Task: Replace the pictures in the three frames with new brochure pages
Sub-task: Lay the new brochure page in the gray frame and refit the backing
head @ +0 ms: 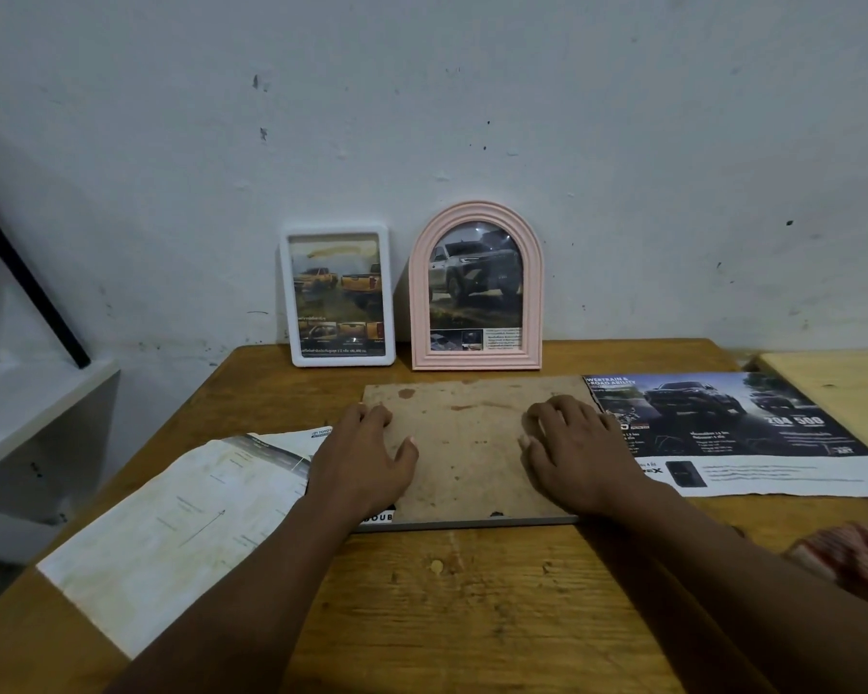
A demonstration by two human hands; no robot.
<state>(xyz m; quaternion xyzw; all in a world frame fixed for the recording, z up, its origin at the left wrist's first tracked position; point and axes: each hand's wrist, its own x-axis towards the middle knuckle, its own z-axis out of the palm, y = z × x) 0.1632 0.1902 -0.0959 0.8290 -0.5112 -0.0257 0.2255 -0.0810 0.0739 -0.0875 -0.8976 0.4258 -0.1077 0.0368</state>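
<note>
Scuffed white wall backs a wooden tabletop point(472, 593). A white frame point(285, 293) and a pink arched frame point(418, 293) stand at its far edge. The third frame point(472, 523) lies face down at centre. The left hand point(367, 453) and right hand point(572, 453) press its backing board point(467, 443), fingers loosely bent, gripping nothing. The next move is probably to seat the board, then stand the frame up.

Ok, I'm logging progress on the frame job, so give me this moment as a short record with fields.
standing frames: white frame and pink arched frame, upright against the wall, each showing a truck picture
third frame: face down on the table, brown backing board up
left hand: on the board's left edge, grip unclear
right hand: resting on the board's right part
papers: dark brochure page right of the board, pale sheets left
</note>
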